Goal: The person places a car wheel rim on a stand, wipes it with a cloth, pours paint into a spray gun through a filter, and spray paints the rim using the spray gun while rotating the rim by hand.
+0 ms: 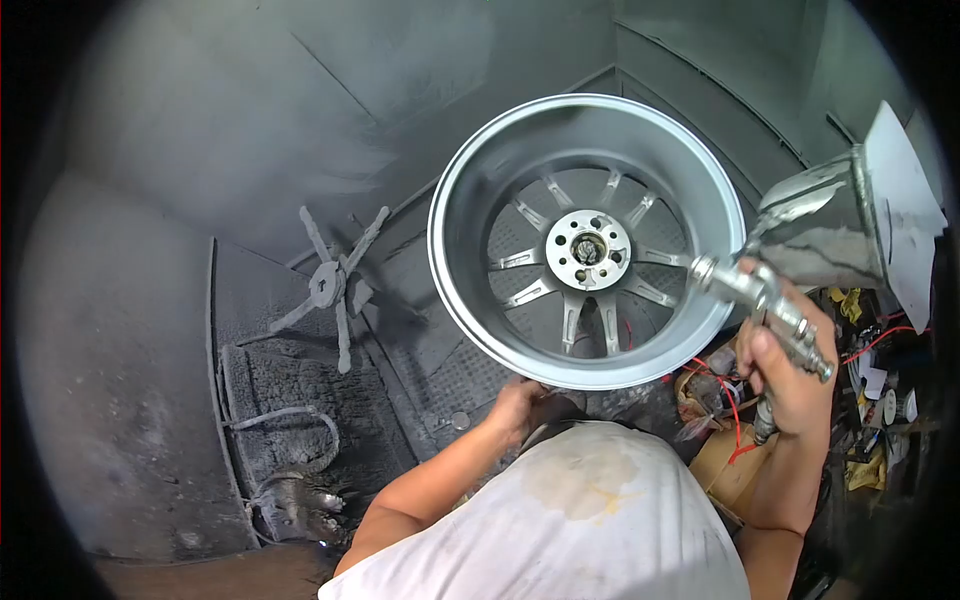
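A silver alloy wheel [585, 378], with several spokes and a round hub, lies with its open barrel facing up in front of me. My right hand [795, 350] is wrapped round a metal spray gun [770, 305], whose nozzle end points left over the wheel's right rim. A large paint cup [825, 235], smeared with grey, joins the gun and is topped by a white sheet [900, 215]. Just below the wheel's lower rim is my left hand [515, 410], its fingers curled inward. Whatever they hold is hidden, and I cannot tell whether they touch the rim.
To the left stands a grey-coated spoked stand [326, 285]. Grey booth walls [400, 60] rise behind the wheel. A red hose [735, 410] runs by a cardboard box [735, 465] at lower right, among cluttered items. A bent pipe [320, 425] sits at lower left.
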Demonstrator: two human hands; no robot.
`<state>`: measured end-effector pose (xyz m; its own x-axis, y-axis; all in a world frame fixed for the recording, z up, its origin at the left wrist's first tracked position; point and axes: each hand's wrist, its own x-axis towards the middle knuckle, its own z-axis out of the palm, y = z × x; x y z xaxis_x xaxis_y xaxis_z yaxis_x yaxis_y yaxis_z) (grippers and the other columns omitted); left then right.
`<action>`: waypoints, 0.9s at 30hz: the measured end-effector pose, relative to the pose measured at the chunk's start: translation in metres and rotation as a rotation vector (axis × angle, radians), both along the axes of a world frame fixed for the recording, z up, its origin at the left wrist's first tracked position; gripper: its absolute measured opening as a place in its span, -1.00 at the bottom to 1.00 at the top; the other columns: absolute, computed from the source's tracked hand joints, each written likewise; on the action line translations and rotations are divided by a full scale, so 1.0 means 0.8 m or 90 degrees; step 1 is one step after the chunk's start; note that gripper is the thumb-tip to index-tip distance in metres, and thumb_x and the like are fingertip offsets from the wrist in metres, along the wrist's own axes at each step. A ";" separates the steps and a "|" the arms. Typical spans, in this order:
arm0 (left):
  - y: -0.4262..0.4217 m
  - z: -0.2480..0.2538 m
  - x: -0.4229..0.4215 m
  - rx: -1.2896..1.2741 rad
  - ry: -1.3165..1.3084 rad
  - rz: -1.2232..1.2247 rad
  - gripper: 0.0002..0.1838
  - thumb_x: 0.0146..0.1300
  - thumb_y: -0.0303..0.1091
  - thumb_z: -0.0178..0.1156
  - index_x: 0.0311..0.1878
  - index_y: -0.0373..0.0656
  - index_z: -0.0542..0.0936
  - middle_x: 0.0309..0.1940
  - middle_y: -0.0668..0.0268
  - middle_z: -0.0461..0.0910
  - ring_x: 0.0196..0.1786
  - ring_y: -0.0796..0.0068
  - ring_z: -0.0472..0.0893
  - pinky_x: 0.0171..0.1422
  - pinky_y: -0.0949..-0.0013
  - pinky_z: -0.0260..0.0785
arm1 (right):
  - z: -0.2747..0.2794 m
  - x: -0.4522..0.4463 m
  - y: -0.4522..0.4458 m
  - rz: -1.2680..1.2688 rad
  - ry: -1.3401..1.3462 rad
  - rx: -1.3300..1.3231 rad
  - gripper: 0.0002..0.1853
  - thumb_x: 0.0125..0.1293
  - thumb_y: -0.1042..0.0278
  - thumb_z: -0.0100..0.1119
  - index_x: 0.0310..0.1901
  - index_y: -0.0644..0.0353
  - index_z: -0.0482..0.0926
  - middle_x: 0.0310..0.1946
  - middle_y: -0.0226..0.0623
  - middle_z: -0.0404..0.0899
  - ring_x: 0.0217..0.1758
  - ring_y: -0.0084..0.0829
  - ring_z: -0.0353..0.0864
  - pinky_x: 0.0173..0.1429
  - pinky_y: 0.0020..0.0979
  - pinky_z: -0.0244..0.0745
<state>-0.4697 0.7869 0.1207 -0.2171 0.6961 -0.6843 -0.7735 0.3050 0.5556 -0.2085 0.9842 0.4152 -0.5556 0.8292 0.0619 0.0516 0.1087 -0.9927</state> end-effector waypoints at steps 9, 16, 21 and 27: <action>0.033 0.035 -0.094 0.015 0.152 0.144 -0.69 0.51 -0.24 0.06 0.16 -0.21 0.56 0.07 0.25 0.64 0.14 0.31 0.62 0.33 0.17 0.48 | -0.018 0.000 0.008 -0.077 -0.024 0.060 -0.41 0.39 0.20 0.33 0.35 0.37 0.50 -0.30 -0.48 0.60 -0.33 -0.70 0.44 -0.23 -0.60 0.38; 0.028 0.045 -0.077 0.011 0.172 0.114 -0.72 0.51 -0.28 0.06 0.16 -0.15 0.56 0.06 0.30 0.65 0.15 0.36 0.62 0.32 0.18 0.49 | -0.017 0.005 -0.005 0.062 -0.009 -0.076 -0.42 0.35 0.25 0.37 0.33 0.34 0.52 -0.44 -0.49 0.56 -0.46 -0.70 0.45 -0.35 -0.59 0.40; 0.020 0.041 -0.047 0.027 0.130 0.099 -0.68 0.42 -0.49 0.13 0.21 -0.21 0.47 0.10 0.24 0.62 0.21 0.37 0.59 0.37 0.22 0.43 | -0.024 0.013 -0.007 0.129 -0.022 -0.084 -0.43 0.34 0.28 0.37 0.34 0.34 0.53 -0.43 -0.52 0.56 -0.42 -0.71 0.45 -0.31 -0.61 0.38; 0.016 0.042 0.004 0.036 0.143 0.061 -0.58 0.34 -0.62 0.03 0.26 -0.25 0.41 0.14 0.22 0.57 0.20 0.29 0.57 0.40 0.14 0.39 | -0.034 0.015 0.005 0.009 -0.032 -0.030 -0.46 0.38 0.28 0.32 0.33 0.36 0.53 -0.39 -0.48 0.58 -0.38 -0.70 0.47 -0.30 -0.61 0.41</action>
<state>-0.4666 0.8000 0.1544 -0.4258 0.7014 -0.5716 -0.6523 0.1999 0.7312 -0.1961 0.9880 0.3881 -0.5691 0.8223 -0.0050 0.0997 0.0630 -0.9930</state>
